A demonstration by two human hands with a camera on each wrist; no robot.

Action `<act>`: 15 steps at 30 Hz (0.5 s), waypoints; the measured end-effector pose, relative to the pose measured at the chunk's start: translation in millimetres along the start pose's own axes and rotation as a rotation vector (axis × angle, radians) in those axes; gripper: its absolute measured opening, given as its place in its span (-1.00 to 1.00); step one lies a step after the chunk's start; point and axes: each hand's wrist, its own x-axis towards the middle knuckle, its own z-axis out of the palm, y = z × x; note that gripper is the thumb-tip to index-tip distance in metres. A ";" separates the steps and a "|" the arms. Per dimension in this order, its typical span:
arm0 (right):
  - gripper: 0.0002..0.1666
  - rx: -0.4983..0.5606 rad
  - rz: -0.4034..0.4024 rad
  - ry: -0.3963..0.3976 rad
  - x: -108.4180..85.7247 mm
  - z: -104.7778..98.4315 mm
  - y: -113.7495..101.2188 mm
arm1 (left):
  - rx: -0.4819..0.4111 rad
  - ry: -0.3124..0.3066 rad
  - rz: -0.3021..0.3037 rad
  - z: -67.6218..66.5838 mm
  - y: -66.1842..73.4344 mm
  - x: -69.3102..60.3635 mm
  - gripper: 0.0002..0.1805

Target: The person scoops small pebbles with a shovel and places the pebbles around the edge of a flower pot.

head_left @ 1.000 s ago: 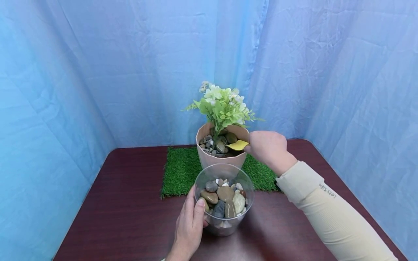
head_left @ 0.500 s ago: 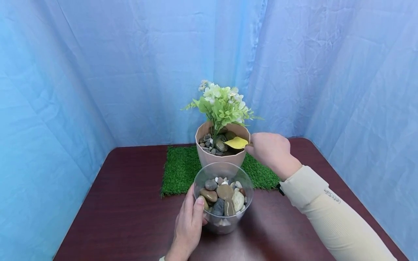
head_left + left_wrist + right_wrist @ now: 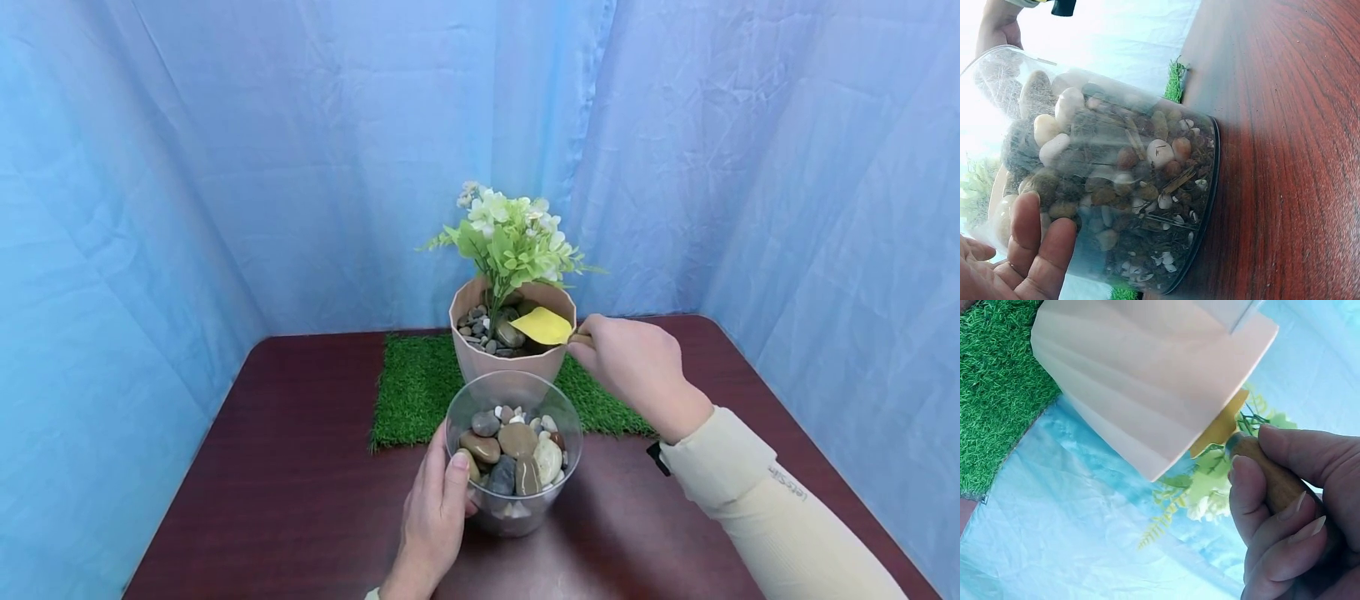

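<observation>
Blue curtains surround one dark red-brown counter, where one mat of artificial grass lies. On it stands one upright, peach-coloured pot, holding one plant with pale green leaves and white flowers. Just in front of the pot, on the counter, stands one clear, round tub. Two grips, both bare hands, are in view. The left grip is clamped on the tub's left side, thumb near the rim. The right grip is clamped on the wooden handle of one small trowel. Its yellow blade is broad, tapering to a point, and lies within the pot's mouth. The long axis runs roughly sideways: blade tip pointing left, handle crossing the pot's right rim. Smallest are the stones filling the tub, brown, grey and cream, and the pebbles in the pot, both too many to count
</observation>
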 end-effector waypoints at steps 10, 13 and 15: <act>-0.86 0.033 -0.085 0.125 -33.2 -14.1 -1.8 | -0.008 0.009 0.038 0.5 1.2 -0.1 -0.42; -0.86 0.032 -0.121 0.167 -44.5 -17.0 -3.2 | -0.010 0.007 0.034 0.8 1.4 -0.4 -0.42; -0.87 0.025 -0.147 0.194 -51.3 -17.7 -4.2 | -0.009 0.005 0.025 0.7 1.7 -0.5 -0.42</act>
